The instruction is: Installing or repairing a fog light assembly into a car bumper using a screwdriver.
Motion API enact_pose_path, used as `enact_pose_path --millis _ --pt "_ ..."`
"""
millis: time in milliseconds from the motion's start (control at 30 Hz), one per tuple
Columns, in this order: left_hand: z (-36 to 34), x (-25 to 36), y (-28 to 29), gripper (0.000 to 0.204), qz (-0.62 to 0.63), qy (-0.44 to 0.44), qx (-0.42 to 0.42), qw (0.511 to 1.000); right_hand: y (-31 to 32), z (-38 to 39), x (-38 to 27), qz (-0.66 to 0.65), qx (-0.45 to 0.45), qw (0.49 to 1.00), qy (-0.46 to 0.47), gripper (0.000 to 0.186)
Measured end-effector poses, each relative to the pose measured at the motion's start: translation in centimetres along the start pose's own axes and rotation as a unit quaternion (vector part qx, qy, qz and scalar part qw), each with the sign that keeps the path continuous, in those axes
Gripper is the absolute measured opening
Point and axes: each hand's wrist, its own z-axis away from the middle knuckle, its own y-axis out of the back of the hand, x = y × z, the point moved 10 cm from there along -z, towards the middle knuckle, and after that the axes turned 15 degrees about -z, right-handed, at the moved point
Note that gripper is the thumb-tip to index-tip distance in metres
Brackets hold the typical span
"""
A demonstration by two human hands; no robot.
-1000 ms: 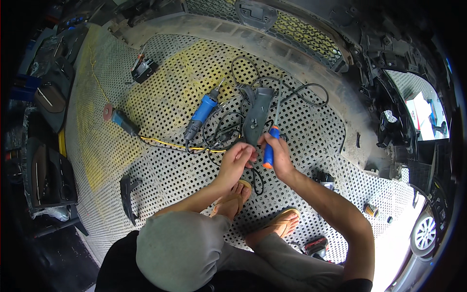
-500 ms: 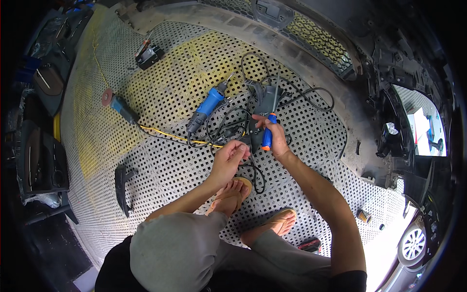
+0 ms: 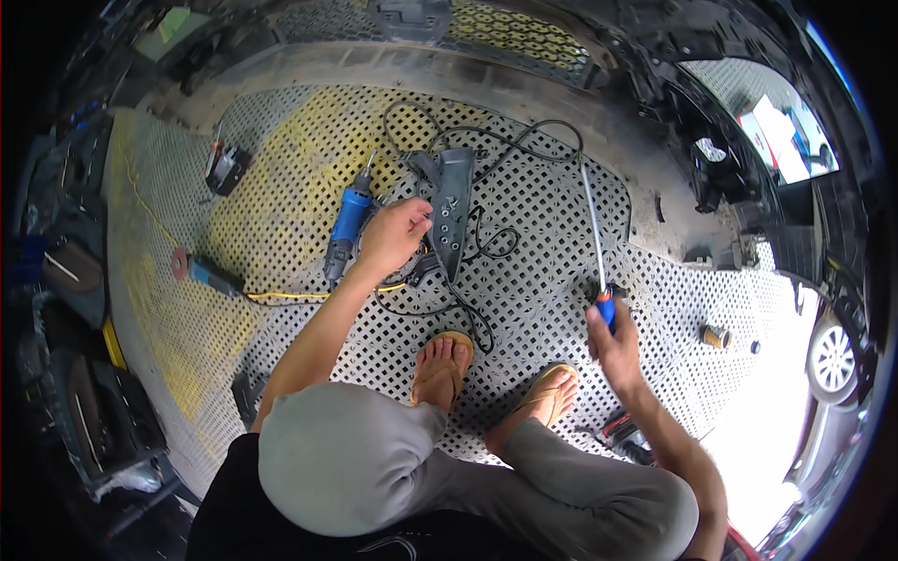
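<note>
My right hand [image 3: 615, 344] is wrapped round the blue and orange handle of a long screwdriver [image 3: 591, 224]. The metal shaft points away from me, over the mat to the right of my feet. My left hand [image 3: 397, 236] is at the left edge of a dark grey plastic part [image 3: 456, 178], its fingers curled together. Whatever they hold, if anything, is too small or hidden to name. Several small metal fasteners [image 3: 445, 224] lie on the plastic part. Just left of my left hand lies a blue power tool [image 3: 349, 220] with a thin bit.
A small angle grinder [image 3: 213, 275] lies at the left with a yellow and black cord. Black cable loops [image 3: 510, 140] surround the plastic part. A black box-like piece [image 3: 227, 171] rests far left. A large bumper [image 3: 645, 210] curves round the back and right. A can [image 3: 716, 337] stands right.
My right hand has carried the screwdriver away from the plastic part, to the right and nearer me. My left hand has shifted to the part's left edge. The whole view has shifted too.
</note>
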Motion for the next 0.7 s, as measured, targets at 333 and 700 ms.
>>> enact_pose_path --millis 333,700 --pt "-4.8 1.4 -4.8 0.029 -0.302 -0.134 0.049 0.942 0.4 11.2 18.0 0.158 0.112 0.979 -0.06 0.046" --pt "-5.1 0.9 -5.4 0.023 -0.263 -0.118 0.037 0.957 4.0 12.9 18.1 0.289 0.148 0.946 -0.021 0.041"
